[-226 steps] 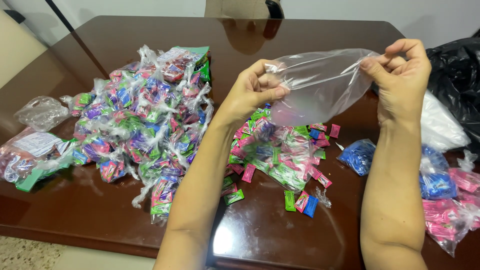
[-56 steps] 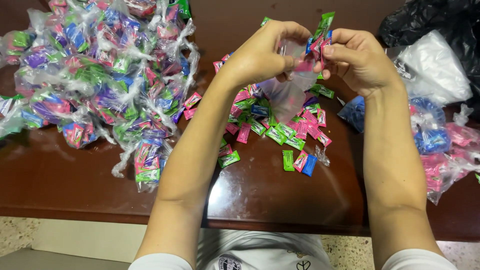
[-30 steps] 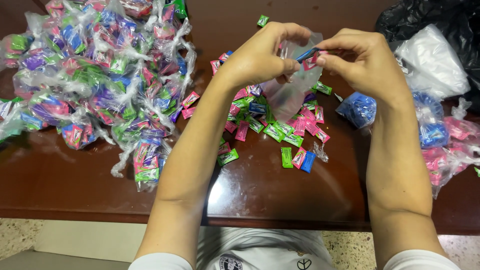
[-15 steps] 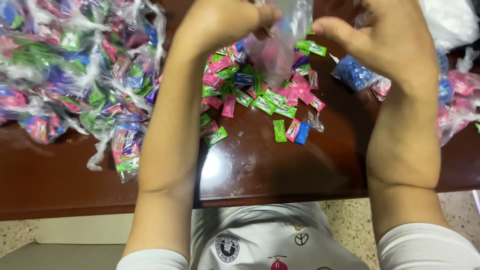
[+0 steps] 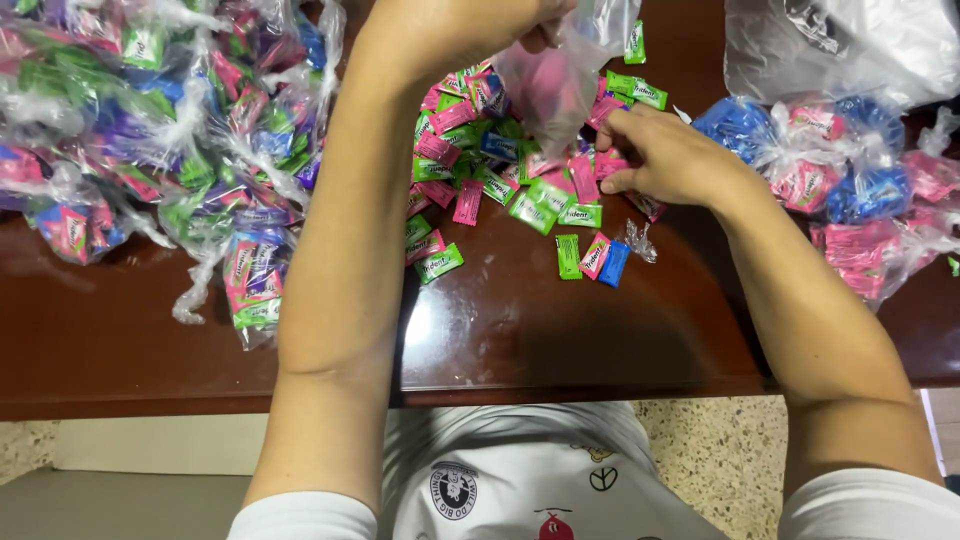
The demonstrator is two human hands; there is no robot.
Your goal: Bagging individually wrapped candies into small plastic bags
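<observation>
My left hand (image 5: 470, 25) is at the top edge, gripping the mouth of a small clear plastic bag (image 5: 560, 85) that hangs down with pink pieces inside. My right hand (image 5: 665, 155) rests lower, fingers bent down onto a loose pile of small wrapped gum pieces (image 5: 510, 180) in pink, green and blue on the dark wooden table (image 5: 500, 320). Whether its fingers pinch a piece is hidden.
A big heap of filled, knotted clear bags (image 5: 160, 120) lies at the left. Filled bags of blue and pink pieces (image 5: 850, 190) lie at the right, below a larger clear plastic bag (image 5: 840, 45). The table's near edge runs just above my lap.
The view has tilted down toward my lap. My right hand has left the bag's mouth and dropped onto the loose pile, while my left hand keeps hold of the bag.
</observation>
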